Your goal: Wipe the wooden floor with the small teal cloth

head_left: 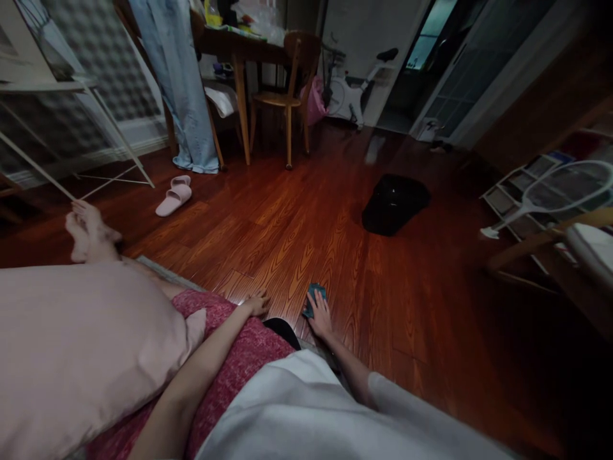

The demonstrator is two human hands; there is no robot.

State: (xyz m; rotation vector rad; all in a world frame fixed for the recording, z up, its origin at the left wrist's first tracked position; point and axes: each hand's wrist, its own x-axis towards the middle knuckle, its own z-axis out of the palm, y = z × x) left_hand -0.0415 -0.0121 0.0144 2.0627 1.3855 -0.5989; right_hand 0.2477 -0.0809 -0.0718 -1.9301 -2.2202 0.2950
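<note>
Mostly hidden: teal thing (pixel 316 294) under right hand (pixel 320 317), grip flat, spread; left hand (pixel 258 305) splayed on floor (pixel 287 236), empty.

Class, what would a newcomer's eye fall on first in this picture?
The glossy red-brown wooden floor fills the middle, with the right hand laid on a small teal cloth near the bottom centre. A big pink pillow fills the lower left, and a black object lies right of centre.
</note>
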